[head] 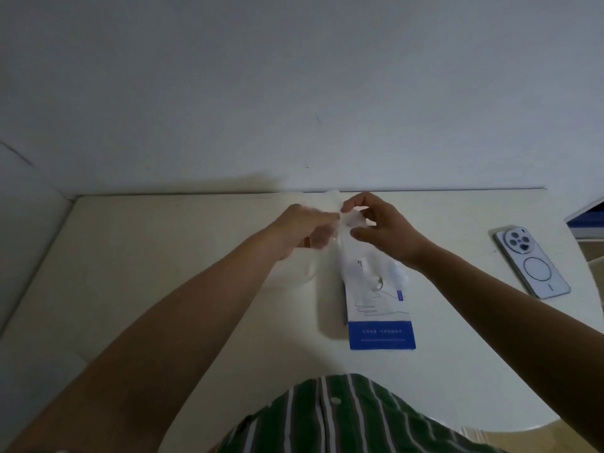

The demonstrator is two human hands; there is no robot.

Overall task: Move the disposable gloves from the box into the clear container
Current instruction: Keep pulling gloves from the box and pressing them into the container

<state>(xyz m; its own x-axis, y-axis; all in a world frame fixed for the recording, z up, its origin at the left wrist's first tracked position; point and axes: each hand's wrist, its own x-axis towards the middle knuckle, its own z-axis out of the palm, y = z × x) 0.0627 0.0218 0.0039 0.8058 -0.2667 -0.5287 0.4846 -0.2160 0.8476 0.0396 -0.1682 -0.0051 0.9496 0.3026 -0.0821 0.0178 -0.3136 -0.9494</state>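
Observation:
A white and blue glove box lies flat on the white table, its open end pointing away from me. Thin clear disposable gloves are held up above that far end. My left hand grips them from the left, and my right hand pinches them from the right with thumb and fingers. More clear film bulges out of the box's opening. A clear container stands just left of the box, partly behind my left hand and hard to make out.
A phone in a clear case lies face down at the table's right side. A blue and white object shows at the far right edge. The wall runs right behind the table's far edge.

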